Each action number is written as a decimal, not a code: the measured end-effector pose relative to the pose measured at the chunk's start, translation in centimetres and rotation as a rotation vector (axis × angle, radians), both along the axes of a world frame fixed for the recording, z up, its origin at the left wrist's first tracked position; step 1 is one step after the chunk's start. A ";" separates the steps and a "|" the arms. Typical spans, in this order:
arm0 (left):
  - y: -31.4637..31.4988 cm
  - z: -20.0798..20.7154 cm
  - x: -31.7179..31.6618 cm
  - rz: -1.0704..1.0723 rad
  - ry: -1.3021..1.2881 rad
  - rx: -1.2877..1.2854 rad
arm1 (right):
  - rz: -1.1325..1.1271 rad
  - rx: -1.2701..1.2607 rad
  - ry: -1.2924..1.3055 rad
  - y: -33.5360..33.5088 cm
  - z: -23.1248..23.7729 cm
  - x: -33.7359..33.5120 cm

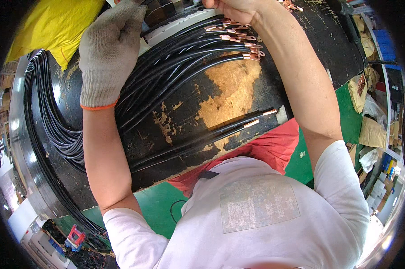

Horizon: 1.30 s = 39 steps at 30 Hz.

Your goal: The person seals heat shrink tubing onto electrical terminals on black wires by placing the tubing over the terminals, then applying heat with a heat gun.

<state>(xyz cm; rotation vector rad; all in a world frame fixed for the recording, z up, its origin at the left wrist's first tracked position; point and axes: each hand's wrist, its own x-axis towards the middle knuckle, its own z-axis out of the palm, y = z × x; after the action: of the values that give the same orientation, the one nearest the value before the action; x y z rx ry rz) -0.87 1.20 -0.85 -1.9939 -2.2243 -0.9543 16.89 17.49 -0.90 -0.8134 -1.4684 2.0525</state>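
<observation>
My left hand (107,51), in a grey knit glove with an orange cuff edge, reaches to the upper edge of the view. Its fingers are drawn together beside a dark block-like fixture (163,11); whatever they grip is hidden. At the top middle, my bare right hand (236,8) has curled fingers, partly cut off by the picture's edge, so what it holds cannot be made out. Between and below my hands lies a bundle of black cables (166,67). Copper ring lugs (252,56) cap several of their ends, close under my right wrist.
Two cables with bare copper ends (252,123) lie along the worn black table's (166,168) near edge. Looped cables (54,130) hang over the left side. A yellow bag (54,31) sits at upper left. More copper lugs (292,5) lie beyond my right forearm; sacks (372,132) stand at right.
</observation>
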 end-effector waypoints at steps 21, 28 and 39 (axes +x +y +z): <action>0.6 -0.6 -0.8 -0.089 0.127 0.156 | -0.071 0.076 0.020 0.0 -0.9 -0.2; -2.5 2.6 4.3 -0.059 0.267 0.099 | -0.403 0.356 -0.042 0.5 0.3 3.8; -6.4 1.7 12.4 -0.556 0.229 -0.655 | -0.109 0.681 -0.016 0.2 1.5 5.2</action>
<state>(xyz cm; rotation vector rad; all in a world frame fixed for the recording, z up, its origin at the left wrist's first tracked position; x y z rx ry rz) 11.52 -5.21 0.82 -2.8971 -2.0491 0.0715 22.07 17.70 0.65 -0.6014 -1.9095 1.3182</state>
